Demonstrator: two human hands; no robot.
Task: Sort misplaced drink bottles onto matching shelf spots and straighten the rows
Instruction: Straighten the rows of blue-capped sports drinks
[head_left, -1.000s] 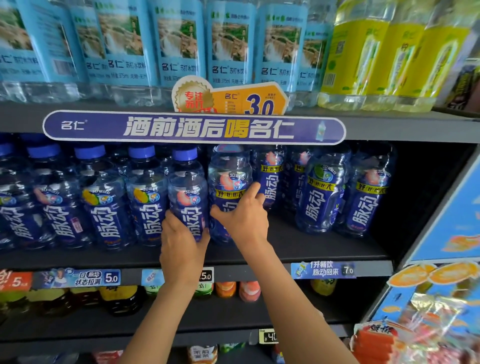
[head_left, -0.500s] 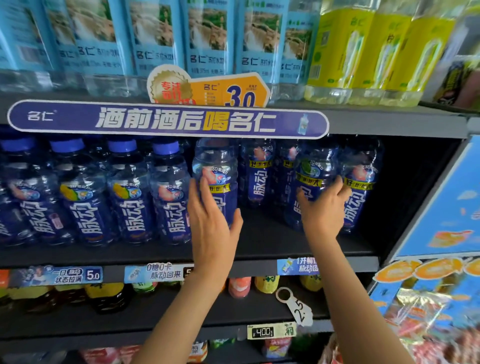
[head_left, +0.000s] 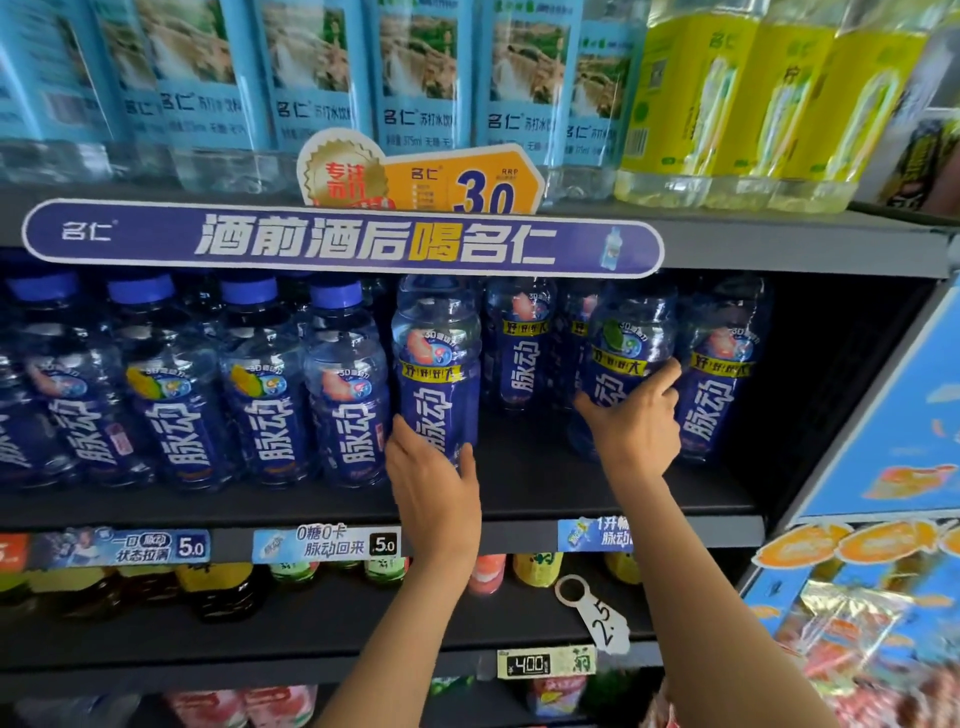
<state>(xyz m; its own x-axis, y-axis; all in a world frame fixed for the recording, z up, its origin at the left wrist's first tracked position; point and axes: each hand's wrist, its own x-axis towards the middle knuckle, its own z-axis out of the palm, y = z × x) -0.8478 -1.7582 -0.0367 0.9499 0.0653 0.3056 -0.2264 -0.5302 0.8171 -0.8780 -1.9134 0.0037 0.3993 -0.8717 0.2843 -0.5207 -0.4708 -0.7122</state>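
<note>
On the middle shelf (head_left: 571, 499) stands a row of dark blue drink bottles. My left hand (head_left: 434, 480) grips the base of a large peach-label blue bottle (head_left: 436, 364) at the row's middle, thumb on its right side. My right hand (head_left: 631, 421) curls round the lower part of a large lime-label blue bottle (head_left: 631, 343) further right. Another large peach-label bottle (head_left: 719, 374) stands just right of it, and one more (head_left: 519, 343) sits further back between my hands. Smaller blue-capped bottles (head_left: 249, 384) line the left.
Light blue soda-water bottles (head_left: 415, 78) and yellow-label bottles (head_left: 727, 98) fill the top shelf above a purple banner (head_left: 337, 244). Price tags (head_left: 327, 543) run along the shelf edge. Lower shelves hold tea and juice bottles (head_left: 537, 569). A snack display (head_left: 872, 597) stands at the right.
My left hand slid down from the peach-label bottle's label to its base. My right hand closed a little more round the lime-label bottle. The view shifted slightly.
</note>
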